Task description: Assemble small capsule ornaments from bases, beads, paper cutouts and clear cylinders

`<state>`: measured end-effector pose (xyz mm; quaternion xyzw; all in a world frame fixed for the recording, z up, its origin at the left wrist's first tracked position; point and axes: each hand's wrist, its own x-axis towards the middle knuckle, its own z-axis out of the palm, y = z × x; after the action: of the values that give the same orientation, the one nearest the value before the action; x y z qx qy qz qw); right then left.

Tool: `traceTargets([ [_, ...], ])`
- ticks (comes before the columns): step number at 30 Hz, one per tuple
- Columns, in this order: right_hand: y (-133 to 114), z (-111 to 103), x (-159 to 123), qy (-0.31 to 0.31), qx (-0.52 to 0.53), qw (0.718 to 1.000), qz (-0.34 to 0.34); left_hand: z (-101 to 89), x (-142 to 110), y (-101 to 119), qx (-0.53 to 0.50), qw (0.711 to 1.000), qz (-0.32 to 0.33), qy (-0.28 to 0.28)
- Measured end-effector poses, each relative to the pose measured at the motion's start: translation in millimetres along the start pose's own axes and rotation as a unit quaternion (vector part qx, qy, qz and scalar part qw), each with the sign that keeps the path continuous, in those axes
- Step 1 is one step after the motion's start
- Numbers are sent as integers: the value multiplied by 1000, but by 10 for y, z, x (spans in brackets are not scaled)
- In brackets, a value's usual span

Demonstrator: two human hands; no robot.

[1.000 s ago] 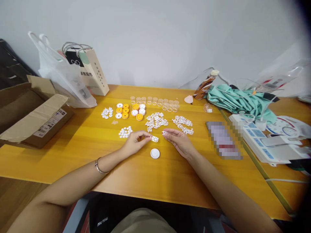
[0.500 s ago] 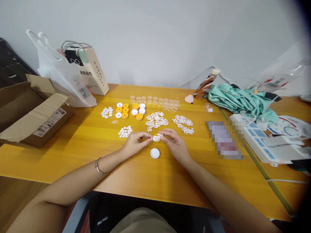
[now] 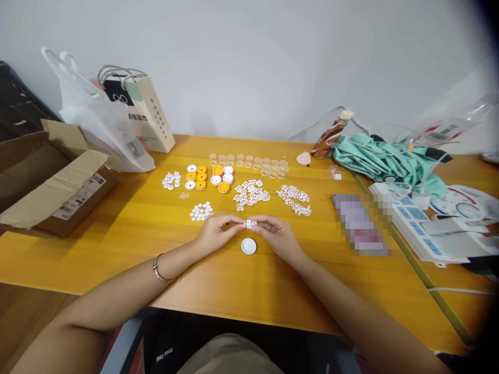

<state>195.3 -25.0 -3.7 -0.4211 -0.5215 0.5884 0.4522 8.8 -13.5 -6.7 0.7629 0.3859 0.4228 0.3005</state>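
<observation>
Left hand [image 3: 216, 232]: thumb and fingers pinched on the left end of small white openwork parts [image 3: 250, 224]. Right hand [image 3: 278, 236]: same narrow pinch, right end. Parts sit between the two sets of fingertips, above the table [image 3: 218, 291]; count unclear. White disc [image 3: 248, 246] lies just nearer the body, untouched.

Left hand [image 3: 215, 229], right hand [image 3: 278, 236] pinch small white openwork parts [image 3: 250, 224]; white disc [image 3: 248, 246] near.
</observation>
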Motion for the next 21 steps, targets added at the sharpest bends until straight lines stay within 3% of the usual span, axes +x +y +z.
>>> traceTargets([
  [7,-39,-34,-7,-21,6,1000,19,-6,-1,40,17,1000,17,-5],
  [21,-76,-15,-27,1,14,1000,25,-13,-10,50,39,997,59,12],
])
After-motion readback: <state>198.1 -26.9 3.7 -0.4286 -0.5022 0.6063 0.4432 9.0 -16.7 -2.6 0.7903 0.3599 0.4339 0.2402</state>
